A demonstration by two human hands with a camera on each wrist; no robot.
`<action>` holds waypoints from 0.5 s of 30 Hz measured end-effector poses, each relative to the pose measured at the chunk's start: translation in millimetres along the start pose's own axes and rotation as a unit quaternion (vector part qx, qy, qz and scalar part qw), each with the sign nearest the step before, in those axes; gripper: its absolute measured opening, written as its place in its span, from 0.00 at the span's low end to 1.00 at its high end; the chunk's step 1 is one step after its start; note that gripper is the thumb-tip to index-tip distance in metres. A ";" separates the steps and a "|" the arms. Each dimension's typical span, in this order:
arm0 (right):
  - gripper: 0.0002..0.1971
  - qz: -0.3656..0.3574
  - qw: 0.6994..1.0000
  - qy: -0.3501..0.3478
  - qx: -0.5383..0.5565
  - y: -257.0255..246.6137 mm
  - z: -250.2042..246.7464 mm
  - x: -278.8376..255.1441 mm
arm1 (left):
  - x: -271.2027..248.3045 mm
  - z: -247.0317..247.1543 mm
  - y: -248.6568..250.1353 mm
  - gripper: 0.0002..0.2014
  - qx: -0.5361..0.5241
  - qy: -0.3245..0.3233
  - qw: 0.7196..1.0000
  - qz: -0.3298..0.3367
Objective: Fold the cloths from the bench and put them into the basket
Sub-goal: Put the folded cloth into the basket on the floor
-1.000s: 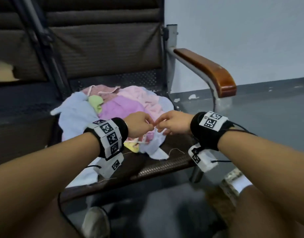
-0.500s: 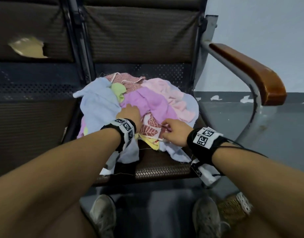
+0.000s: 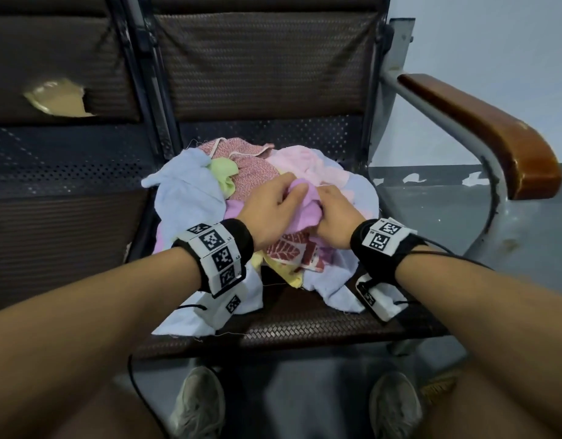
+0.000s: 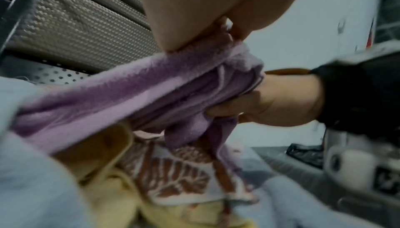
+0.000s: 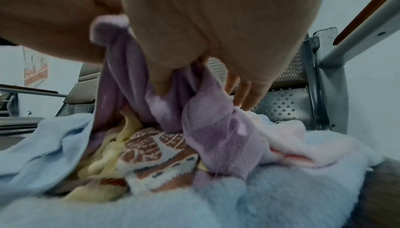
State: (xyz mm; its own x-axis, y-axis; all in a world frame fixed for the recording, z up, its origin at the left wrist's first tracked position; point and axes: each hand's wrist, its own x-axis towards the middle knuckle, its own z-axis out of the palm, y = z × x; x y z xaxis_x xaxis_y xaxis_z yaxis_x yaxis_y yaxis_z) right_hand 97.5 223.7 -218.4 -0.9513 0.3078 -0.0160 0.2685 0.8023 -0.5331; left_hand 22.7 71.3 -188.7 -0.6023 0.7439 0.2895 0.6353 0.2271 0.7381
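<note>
Purple cloth (image 3: 300, 205): bunched on top of the cloth pile (image 3: 184, 198) on the bench seat (image 3: 305, 324).
Left hand (image 3: 270, 210): fingers curled, gripping its left end.
Right hand (image 3: 333, 217): pinching its right end, just beside.
Long axis: runs hand to hand.

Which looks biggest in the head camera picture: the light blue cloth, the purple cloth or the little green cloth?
1. Light blue cloth: it shows the most, spreading around the pile.
2. Purple cloth: both hands cover part of it, so its true size is unsure.
3. Green cloth: only a small, partly buried patch shows.
</note>
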 end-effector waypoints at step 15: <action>0.21 0.145 0.945 0.216 0.199 34.9 -45.8 -34.5 | 13.0 -9.4 4.0 0.19 0.025 0.027 0.992 -0.117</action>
State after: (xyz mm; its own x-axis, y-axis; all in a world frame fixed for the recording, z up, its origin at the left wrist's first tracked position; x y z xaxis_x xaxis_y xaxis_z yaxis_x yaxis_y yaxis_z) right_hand 146.7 264.6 -197.7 -0.6728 0.7342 0.0909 0.3485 0.4228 -0.8365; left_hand 12.9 75.9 -176.2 -0.7601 0.6331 0.1465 0.4977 0.4222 0.7576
